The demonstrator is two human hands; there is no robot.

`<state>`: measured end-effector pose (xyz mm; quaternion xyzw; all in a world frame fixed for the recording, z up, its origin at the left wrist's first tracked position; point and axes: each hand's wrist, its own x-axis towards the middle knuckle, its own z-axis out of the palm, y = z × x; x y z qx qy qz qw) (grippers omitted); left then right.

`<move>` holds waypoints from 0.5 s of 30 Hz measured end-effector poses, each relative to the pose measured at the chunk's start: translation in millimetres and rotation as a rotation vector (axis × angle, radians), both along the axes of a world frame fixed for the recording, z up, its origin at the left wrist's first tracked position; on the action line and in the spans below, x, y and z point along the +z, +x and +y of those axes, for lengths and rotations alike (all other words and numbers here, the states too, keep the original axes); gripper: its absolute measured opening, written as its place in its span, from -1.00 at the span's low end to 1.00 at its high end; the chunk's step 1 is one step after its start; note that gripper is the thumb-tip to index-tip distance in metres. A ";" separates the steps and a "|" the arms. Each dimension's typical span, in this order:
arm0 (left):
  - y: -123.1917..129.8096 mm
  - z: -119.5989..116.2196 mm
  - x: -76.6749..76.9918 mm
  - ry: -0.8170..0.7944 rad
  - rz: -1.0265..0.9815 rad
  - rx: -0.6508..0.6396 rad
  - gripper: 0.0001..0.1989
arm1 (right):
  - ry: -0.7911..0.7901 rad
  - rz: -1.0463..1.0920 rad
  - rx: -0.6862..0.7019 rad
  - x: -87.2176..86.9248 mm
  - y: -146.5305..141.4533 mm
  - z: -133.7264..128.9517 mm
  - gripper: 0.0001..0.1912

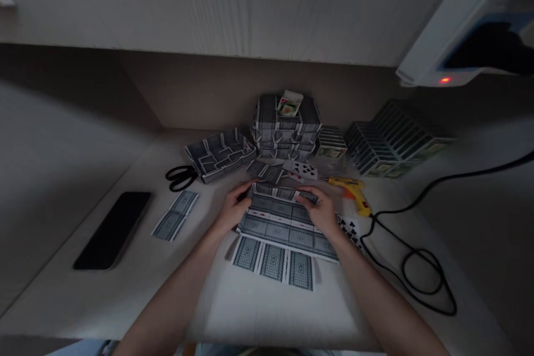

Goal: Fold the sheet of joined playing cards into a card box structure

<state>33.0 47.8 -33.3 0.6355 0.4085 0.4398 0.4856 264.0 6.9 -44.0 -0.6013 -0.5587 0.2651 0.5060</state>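
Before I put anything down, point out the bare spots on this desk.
Bare desk lies between the phone, loose card pair and left forearm, and between the forearms, nearer than the three cards. Crowded: beyond the card assembly, with scissors, card tray, card stack, glue gun.

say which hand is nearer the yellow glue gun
Right: the right hand holds the playing-card structure, left of the yellow glue gun; the left hand is farther left, at the structure's left end.

Black club pips (pixel 353 232), on face-up card (pixel 347 228), words illegible
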 end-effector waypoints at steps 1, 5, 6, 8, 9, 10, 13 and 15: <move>0.5 1.1 -2.1 0.034 0.009 0.017 -0.56 | -0.006 -0.003 -0.002 -0.2 0.0 0.2 -0.79; 2.9 2.3 -3.0 0.080 0.048 0.036 -0.59 | -0.014 -0.020 -0.015 -0.4 0.0 0.4 -0.78; 3.5 1.9 -1.9 0.077 0.061 0.034 -0.59 | -0.018 -0.025 -0.013 -0.1 0.0 0.3 -0.78; 4.5 0.8 0.4 0.073 0.082 0.029 -0.58 | -0.026 -0.035 -0.002 1.2 -0.4 0.3 -0.79; 4.8 0.3 1.2 0.074 0.089 0.030 -0.57 | -0.027 -0.036 0.006 2.2 -0.6 0.4 -0.79; 4.9 -0.1 1.6 0.076 0.093 0.032 -0.57 | -0.022 -0.030 0.014 3.4 -0.8 0.5 -0.79; 4.7 -0.7 1.1 0.072 0.096 0.031 -0.55 | 0.008 0.036 0.070 8.2 -0.2 0.5 -0.68; 4.0 -0.4 0.8 0.045 0.079 0.042 -0.51 | 0.029 0.105 0.157 11.7 1.8 -0.2 -0.59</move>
